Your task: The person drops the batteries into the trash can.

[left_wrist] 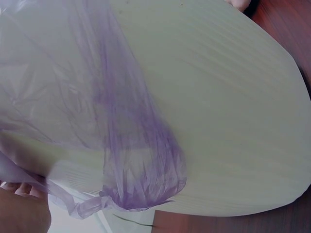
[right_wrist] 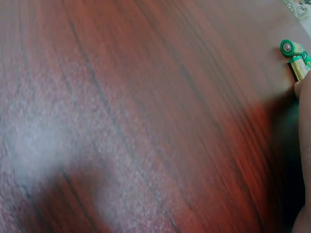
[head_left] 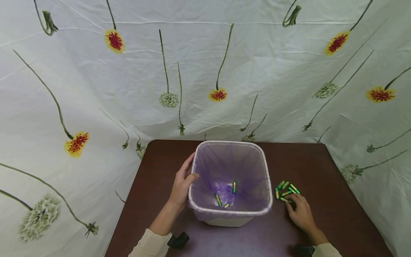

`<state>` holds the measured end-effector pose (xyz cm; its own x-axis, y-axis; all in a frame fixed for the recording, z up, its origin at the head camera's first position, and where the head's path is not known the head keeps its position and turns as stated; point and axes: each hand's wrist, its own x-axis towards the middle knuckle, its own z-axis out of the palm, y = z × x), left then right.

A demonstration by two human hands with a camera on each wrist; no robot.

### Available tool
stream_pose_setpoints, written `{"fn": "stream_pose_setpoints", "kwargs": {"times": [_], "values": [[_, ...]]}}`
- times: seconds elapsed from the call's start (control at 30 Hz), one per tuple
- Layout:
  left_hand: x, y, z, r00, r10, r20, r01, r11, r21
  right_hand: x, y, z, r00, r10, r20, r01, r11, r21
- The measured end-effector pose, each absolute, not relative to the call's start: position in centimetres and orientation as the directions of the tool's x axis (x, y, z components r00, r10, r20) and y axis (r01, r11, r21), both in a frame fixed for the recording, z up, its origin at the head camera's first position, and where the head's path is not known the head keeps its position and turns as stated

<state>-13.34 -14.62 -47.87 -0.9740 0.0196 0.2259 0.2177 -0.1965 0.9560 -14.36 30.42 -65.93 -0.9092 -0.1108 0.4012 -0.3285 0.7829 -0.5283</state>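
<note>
A white bin lined with a purple bag stands in the middle of the brown table. My left hand grips its left rim, thumb inside and fingers outside. Three green batteries lie at the bottom of the bag. Several more green batteries lie loose on the table right of the bin. My right hand rests flat on the table, fingertips touching the nearest of them. The left wrist view shows the bin wall with purple bag draped over it. In the right wrist view, two batteries sit beside a fingertip.
A white cloth printed with flowers hangs close behind the table and along both sides. The table's back edge lies just beyond the bin. Black wrist cameras sit on both forearms near the front edge.
</note>
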Motion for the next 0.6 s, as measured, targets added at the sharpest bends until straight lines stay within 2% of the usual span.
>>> {"fn": "stream_pose_setpoints", "kwargs": {"times": [0.3, 0.6], "values": [[-13.3, -14.6, -47.9, -0.975, 0.015, 0.222, 0.215, -0.189, 0.958, -14.5, 30.7, -66.1, -0.896, -0.144, 0.420, -0.364, 0.778, -0.511], [-13.4, -14.7, -48.2, -0.974, 0.016, 0.225, 0.217, -0.196, 0.956, -13.8, 30.9, -65.0, -0.931, -0.147, 0.333, -0.321, 0.765, -0.558]]}}
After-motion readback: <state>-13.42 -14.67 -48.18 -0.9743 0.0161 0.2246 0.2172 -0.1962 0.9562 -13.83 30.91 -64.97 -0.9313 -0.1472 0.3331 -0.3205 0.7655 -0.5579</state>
